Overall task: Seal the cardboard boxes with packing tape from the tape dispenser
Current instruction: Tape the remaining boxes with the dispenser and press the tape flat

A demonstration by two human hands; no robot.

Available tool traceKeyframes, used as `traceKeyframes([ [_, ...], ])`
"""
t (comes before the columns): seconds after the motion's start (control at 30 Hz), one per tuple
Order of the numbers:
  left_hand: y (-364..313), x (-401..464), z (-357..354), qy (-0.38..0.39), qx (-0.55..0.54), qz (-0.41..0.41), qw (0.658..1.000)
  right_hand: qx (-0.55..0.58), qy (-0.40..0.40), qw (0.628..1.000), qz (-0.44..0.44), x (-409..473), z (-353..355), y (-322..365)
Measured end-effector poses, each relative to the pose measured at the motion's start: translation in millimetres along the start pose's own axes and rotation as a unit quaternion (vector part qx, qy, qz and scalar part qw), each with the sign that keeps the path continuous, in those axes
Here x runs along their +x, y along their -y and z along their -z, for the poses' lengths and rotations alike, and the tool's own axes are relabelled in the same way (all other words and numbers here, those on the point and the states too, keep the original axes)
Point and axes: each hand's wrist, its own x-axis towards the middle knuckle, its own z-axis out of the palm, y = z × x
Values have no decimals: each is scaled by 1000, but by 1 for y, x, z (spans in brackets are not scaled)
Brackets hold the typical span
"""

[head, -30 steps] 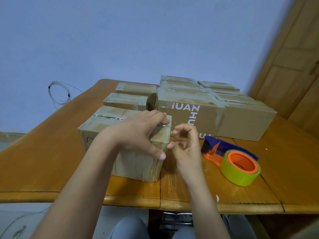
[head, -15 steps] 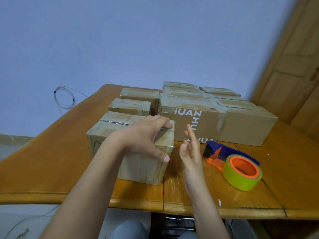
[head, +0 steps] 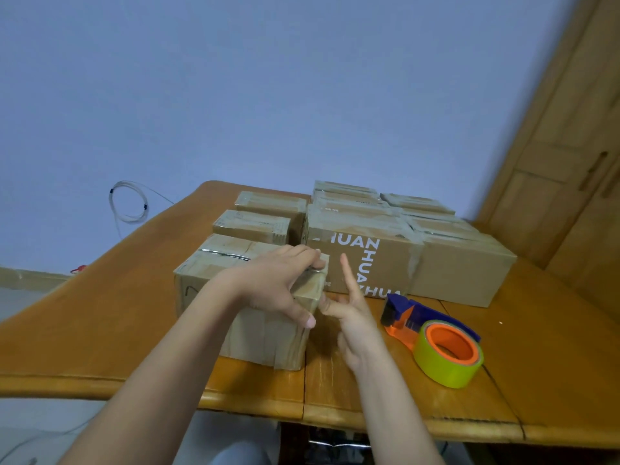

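Cardboard box, brown and taped, sits at the near edge of the orange wooden table. Left hand grips its right top corner, fingers curled over, thumb down the side. Right hand hovers just beside it, fingers straight, holding nothing. Blue-and-orange tape dispenser with a yellow roll lies nearby.

Small box near surface front edge; tape dispenser to its right; taped boxes clustered behind, toward far edge.
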Motion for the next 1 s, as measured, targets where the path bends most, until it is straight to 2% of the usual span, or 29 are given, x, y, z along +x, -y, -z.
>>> traceKeyframes([
  [0.1,-2,-3,3,-3,-33,12,999,-129,-93,983,94,-12,6,7],
  [0.17,-3,-4,4,-8,-61,18,998,-112,-116,980,115,-15,13,6],
  [0.27,-6,-6,5,-11,-72,23,997,-40,-81,993,76,-10,13,4],
  [0.4,-8,-7,5,-16,-98,31,995,-50,7,997,63,-5,-5,-1],
  [0.7,-6,-9,1,-31,-85,37,995,-80,-5,995,68,-10,-8,-5],
  [0.9,-8,-9,3,-19,-78,39,996,-98,69,993,21,-8,18,11],
  [1.0,-7,-7,3,-18,-74,42,996,-84,56,995,19,-19,27,13],
])
